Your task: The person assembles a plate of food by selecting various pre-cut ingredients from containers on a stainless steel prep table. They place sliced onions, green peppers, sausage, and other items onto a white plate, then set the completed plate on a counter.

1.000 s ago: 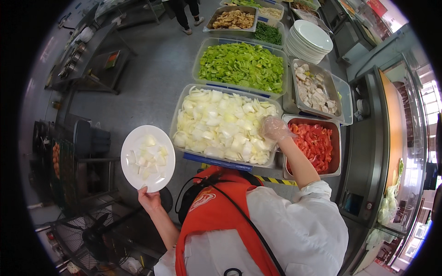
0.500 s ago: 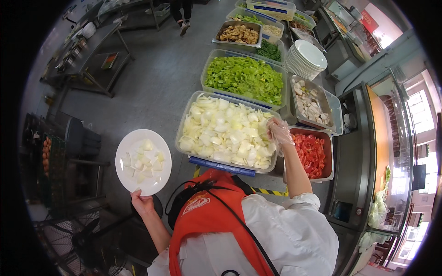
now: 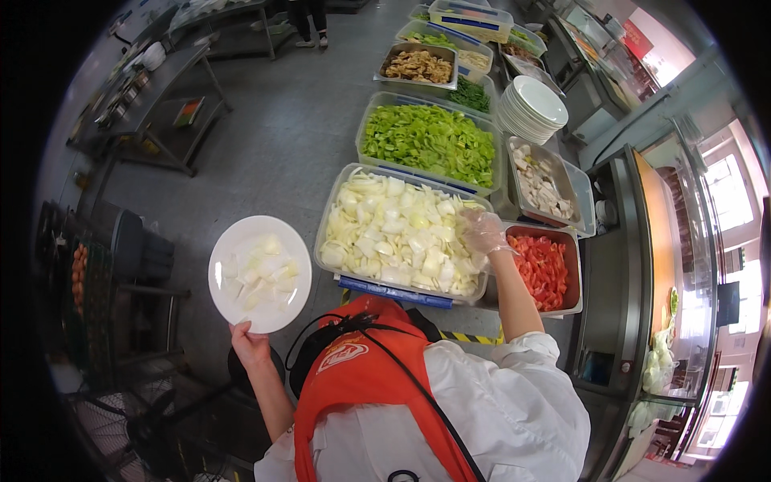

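My left hand (image 3: 250,341) grips the near rim of a white plate (image 3: 261,320), held out to the left of a tub. A small heap of cut onion pieces (image 3: 269,273) lies on that plate. The clear plastic tub (image 3: 321,233) is heaped with chopped onion (image 3: 393,229). At its right side, my right hand (image 3: 485,233), in a thin clear glove, has its fingers curled in among the onion; the fingertips are partly hidden. Just beyond the right wrist sits a metal pan (image 3: 573,281) of red pepper or tomato pieces (image 3: 540,269).
Past the onion is a tub of chopped green vegetable (image 3: 430,140). A metal pan of pale chunks (image 3: 538,183), a stack of white plates (image 3: 536,104) and a pan of brown pieces (image 3: 418,67) stand farther off. At lower left stands a fan (image 3: 148,422). A person's legs (image 3: 307,20) show far away.
The plate has come slightly right and toward the tub's level, more tilted toward view. My right hand has shifted a little within the onion. The distant person's feet have moved.
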Demonstrator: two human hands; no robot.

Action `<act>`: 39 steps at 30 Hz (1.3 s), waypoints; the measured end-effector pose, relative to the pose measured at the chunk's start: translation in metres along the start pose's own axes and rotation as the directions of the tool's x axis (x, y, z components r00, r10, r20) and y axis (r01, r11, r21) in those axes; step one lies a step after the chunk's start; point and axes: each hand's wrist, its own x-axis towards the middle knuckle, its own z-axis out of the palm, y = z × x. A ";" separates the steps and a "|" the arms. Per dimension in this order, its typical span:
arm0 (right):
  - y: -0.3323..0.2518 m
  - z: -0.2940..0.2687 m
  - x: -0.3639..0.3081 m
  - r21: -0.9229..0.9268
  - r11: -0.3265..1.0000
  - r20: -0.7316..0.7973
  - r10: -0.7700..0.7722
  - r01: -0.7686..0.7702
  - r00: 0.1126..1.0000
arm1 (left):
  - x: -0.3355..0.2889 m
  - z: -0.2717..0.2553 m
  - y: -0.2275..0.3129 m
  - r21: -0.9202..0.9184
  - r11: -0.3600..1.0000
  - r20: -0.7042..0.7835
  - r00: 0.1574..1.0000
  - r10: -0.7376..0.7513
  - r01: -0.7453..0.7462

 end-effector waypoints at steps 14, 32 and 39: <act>-0.052 0.033 0.038 0.197 0.924 -0.171 -0.296 0.328 0.940 | -0.002 0.098 -0.084 0.076 0.982 0.074 0.981 -0.178 0.172; -0.041 -0.027 -0.004 0.811 0.555 -0.192 -0.048 0.186 0.980 | -0.026 0.162 -0.168 0.215 0.899 0.129 0.901 -0.414 0.382; -0.084 -0.048 -0.013 0.649 0.695 -0.210 -0.228 0.309 0.951 | -0.029 0.171 -0.190 0.257 0.870 0.226 0.849 -0.478 0.421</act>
